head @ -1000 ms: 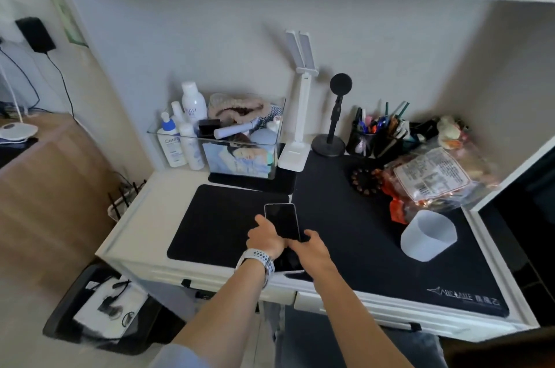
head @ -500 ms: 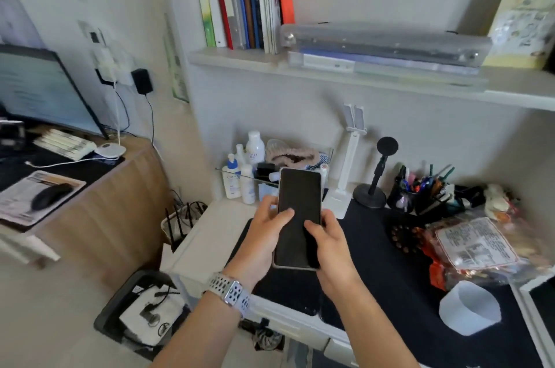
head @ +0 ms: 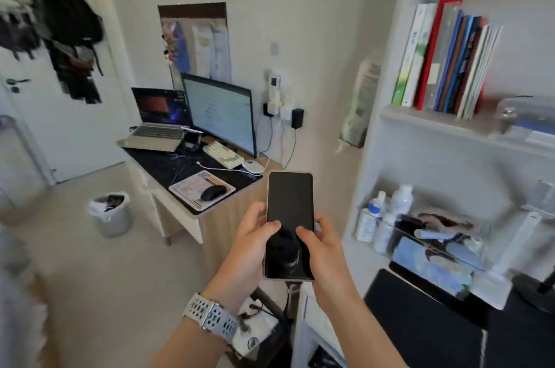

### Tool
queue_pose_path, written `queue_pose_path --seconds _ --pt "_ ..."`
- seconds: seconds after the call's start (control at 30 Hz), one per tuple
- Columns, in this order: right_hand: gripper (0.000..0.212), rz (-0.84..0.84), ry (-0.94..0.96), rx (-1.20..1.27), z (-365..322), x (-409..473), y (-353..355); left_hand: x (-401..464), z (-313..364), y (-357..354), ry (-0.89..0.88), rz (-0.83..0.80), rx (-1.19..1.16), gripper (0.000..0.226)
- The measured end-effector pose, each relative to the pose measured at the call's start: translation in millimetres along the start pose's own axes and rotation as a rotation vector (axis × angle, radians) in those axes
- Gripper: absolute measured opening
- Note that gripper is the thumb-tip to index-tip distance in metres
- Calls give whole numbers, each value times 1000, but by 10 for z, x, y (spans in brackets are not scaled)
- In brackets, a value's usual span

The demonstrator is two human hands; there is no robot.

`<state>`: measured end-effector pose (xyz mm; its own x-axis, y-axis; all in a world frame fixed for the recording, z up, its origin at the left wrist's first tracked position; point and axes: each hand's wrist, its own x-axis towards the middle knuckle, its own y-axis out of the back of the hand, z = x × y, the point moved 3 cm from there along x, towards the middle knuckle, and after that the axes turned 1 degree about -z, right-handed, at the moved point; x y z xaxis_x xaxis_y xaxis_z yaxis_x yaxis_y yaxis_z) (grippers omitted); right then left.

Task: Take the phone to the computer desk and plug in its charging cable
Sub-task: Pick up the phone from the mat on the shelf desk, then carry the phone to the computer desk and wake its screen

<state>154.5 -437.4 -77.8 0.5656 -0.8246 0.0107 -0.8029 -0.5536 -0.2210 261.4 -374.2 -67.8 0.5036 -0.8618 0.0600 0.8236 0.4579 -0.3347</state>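
I hold a phone (head: 289,211) with a dark screen upright in front of me, gripped from both sides. My left hand (head: 247,243), with a pale perforated watch band at the wrist, clasps its left edge with the thumb on the screen. My right hand (head: 322,250) clasps the right edge, thumb also on the glass. Beyond the phone stands the computer desk (head: 180,205) with a monitor (head: 220,112), a laptop (head: 159,124), a keyboard (head: 222,154) and a mouse (head: 212,192) on a pad. A white cable (head: 219,168) lies across the desk beside a round white charger puck (head: 253,165).
Wall sockets with plugs (head: 283,110) sit right of the monitor. A white shelf unit (head: 420,118) with books and bottles fills the right side, above a desk with a black mat (head: 426,328). A grey waste bin (head: 111,213) stands on the beige floor at left; bags hang by a door.
The phone came up off the black desk mat into both hands. My view has swung left, from the shelf desk toward the computer desk, which is now in full view.
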Motion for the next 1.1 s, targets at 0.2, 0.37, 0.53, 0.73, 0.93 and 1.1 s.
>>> queue_pose_path --seconds 0.2,0.37,0.53,0.73,0.93,1.1 --pt "19 -81 12 -15 210 257 -1304 33 489 1228 -61 143 54 24" --pt "23 -144 -24 -31 382 583 -2077 195 740 1980 -47 224 3 21" --pt "27 -235 -49 -50 615 1086 -2673 513 947 2513 -55 249 -44 19" --pt "26 -252 -54 -45 776 2052 -3324 1377 1117 3233 -45 302 9 12" --pt "19 -222 -77 -11 909 3024 -3885 2311 1304 3841 -32 327 62 13" --pt "17 -204 -100 0 1061 3656 -4232 2938 1365 4269 -8 292 47 10"
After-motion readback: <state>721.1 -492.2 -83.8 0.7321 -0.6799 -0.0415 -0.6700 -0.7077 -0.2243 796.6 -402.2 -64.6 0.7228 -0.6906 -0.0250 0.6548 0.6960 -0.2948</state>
